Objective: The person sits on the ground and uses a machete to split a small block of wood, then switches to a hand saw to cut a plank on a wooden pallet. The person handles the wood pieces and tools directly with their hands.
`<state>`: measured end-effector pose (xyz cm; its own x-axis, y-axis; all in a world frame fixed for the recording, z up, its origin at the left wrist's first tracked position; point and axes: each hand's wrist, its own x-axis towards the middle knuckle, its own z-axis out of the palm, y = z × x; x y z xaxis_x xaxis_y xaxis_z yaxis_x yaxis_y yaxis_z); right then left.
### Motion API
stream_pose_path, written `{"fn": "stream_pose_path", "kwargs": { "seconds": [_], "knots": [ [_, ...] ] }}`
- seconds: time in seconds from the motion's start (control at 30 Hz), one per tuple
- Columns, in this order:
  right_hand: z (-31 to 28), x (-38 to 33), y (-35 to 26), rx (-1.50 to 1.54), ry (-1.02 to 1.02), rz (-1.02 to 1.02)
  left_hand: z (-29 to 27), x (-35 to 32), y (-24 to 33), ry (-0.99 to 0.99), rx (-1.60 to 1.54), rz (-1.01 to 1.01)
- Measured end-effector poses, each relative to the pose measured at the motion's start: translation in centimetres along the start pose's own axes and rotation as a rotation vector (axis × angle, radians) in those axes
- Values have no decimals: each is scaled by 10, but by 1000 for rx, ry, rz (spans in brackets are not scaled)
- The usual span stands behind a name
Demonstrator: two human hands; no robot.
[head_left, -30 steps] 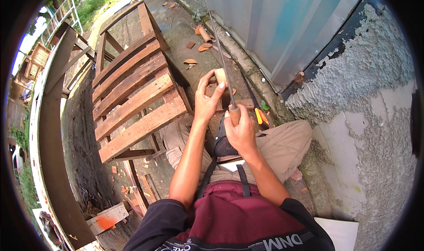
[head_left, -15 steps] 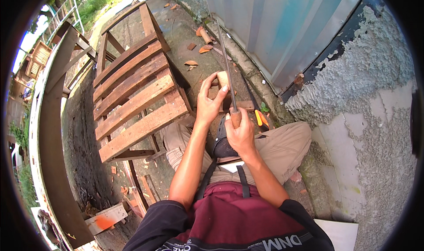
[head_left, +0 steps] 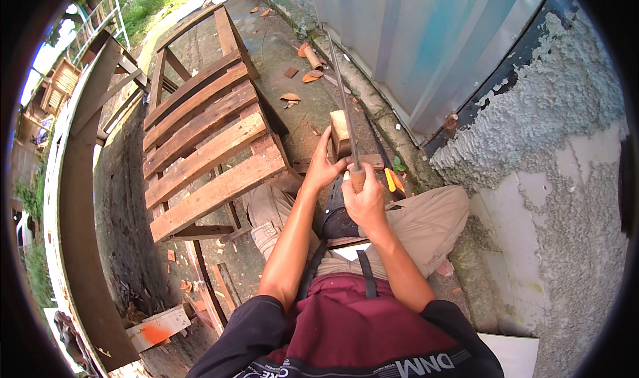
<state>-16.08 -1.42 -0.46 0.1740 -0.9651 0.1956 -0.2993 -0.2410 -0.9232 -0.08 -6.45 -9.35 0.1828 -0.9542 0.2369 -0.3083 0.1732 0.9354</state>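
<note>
My right hand [head_left: 365,198] is closed round the wooden handle of a long narrow steel blade [head_left: 344,95], seen almost edge-on and pointing away from me. Just left of it stands a short wooden block [head_left: 341,130], its pale end face turned up. My left hand [head_left: 324,166] grips the lower part of this block, thumb across the near side. Blade and block overlap in view; whether they touch I cannot tell. Below the block lies a reddish-brown piece of wood [head_left: 376,162] on the ground.
A slatted wooden bench-like frame [head_left: 206,125] stands to the left. Right of my hands lies an orange-and-black handled tool [head_left: 393,181]. A corrugated metal sheet [head_left: 413,45] and a rough plaster wall [head_left: 546,105] bound the right side. Dry leaves [head_left: 290,97] and wood chips litter the concrete.
My left hand has slid lower on the block and the block's top has tilted, showing more of its side. My right hand and the blade have barely moved.
</note>
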Motion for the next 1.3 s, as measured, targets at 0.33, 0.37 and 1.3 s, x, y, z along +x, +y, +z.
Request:
{"fn": "stream_pose_path", "kwargs": {
  "seconds": [0.33,0.37,1.3],
  "knots": [
    [-37,4,-56,86,22,-100,-12,13,79,53,13,82],
    [-40,2,-61,94,18,-88,-13,12,86,63,21,101],
    [-50,2,-70,210,13,-32,-13,27,111,27,125,-8]
  ]
}}
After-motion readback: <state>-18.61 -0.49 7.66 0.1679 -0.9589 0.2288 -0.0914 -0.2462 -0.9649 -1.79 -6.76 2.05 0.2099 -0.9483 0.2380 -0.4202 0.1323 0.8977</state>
